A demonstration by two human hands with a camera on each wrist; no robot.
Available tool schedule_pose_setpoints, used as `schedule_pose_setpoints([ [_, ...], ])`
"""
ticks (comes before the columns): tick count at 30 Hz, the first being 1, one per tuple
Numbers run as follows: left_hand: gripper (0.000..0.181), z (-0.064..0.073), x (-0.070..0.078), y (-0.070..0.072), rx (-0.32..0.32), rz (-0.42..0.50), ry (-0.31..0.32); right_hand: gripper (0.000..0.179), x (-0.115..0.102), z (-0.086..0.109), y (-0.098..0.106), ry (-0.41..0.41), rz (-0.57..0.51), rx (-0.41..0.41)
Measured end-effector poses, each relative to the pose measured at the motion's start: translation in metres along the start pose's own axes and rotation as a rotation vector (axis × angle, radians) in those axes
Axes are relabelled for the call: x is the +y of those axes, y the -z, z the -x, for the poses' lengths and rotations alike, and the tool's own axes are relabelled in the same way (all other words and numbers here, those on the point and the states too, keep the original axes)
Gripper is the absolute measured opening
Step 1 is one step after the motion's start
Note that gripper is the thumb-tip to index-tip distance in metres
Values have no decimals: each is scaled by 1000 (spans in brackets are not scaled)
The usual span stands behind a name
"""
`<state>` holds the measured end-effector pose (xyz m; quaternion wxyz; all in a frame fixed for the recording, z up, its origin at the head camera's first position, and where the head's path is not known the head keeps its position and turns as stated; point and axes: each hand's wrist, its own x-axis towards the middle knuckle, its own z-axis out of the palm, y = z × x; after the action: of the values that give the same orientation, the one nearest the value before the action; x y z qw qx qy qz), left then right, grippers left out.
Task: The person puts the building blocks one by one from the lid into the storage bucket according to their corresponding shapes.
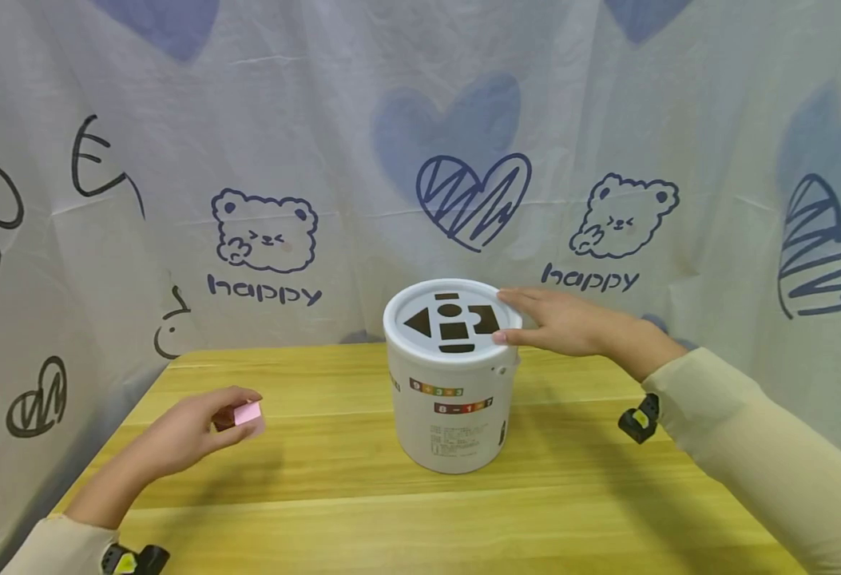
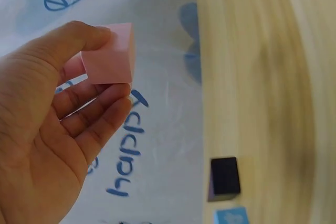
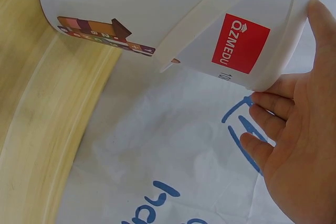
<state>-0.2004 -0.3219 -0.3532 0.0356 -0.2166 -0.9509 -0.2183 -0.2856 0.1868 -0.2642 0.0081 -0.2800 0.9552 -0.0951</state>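
On the left, my left hand (image 1: 190,431) pinches a small pink block (image 2: 109,59) between thumb and fingertips, raised above the table. A white bucket (image 1: 445,439) stands upright at the middle, its white lid (image 1: 416,302) cut with several dark shaped openings: a triangle, a circle, rectangles and others. My right hand (image 1: 567,321) rests on the right edge of this lid, thumb and fingers extended over the rim. From the right wrist, a red label (image 3: 241,43) and the bucket's pale handle (image 3: 202,17) show on its side.
A wooden table (image 1: 305,479) carries the bucket. Low in the left wrist view, a black block (image 2: 226,176) and a blue block (image 2: 231,216) lie near the table's edge. Behind hangs a pale curtain (image 1: 362,239) with hearts and bears.
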Motion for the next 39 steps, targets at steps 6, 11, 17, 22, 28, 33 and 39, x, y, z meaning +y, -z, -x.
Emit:
schedule_pose_setpoints([
  [6,49,-11,20,9,18,-3,-41,98,0,-1,0,3,1,5],
  [11,50,-23,32,12,49,-74,-68,99,1,-2,-1,-2,1,2],
  [17,50,-37,50,18,49,-71,-107,99,1,-1,-1,-4,4,2],
  [22,44,-49,67,24,72,-76,-181,99,1,-1,-1,-3,6,3],
  [28,39,-63,84,32,78,-71,-273,100,1,-1,-1,-4,8,3],
  [33,40,-76,101,38,59,-63,-305,99,1,-1,-1,-6,3,4],
  [39,37,-93,123,44,16,-46,-328,99,1,-2,-1,-6,1,1],
])
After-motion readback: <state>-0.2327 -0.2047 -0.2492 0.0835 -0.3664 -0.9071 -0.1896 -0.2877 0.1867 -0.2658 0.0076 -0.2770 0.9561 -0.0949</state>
